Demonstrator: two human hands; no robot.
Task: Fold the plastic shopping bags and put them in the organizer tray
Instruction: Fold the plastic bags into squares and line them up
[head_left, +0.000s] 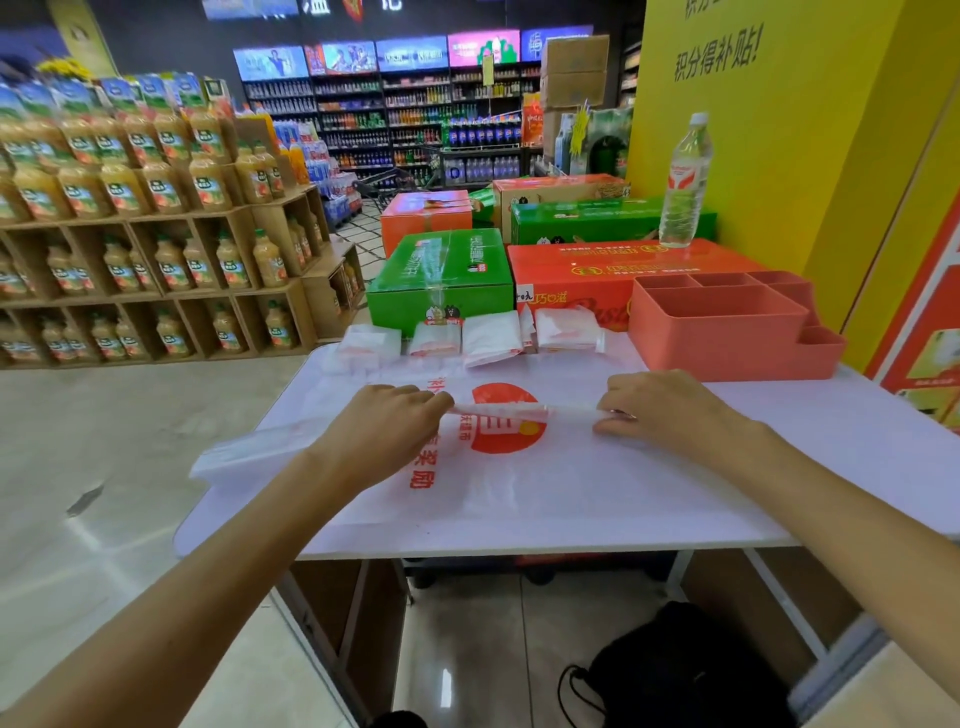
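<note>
A white plastic shopping bag (493, 478) with a red round logo and red characters lies flat across the white table (831, 467). Its far edge is lifted into a narrow fold. My left hand (384, 421) pinches that fold at its left end, and my right hand (660, 405) pinches it at the right end. Several folded bags (491, 338) lie in a row along the table's far edge. The coral pink organizer tray (727, 332) with several compartments stands at the far right of the table, with no bags seen inside.
Green and orange cartons (441, 275) stand behind the table, one bearing a clear water bottle (683, 182). Juice shelves fill the left, a yellow wall the right. A black bag (685, 670) lies on the floor under the table.
</note>
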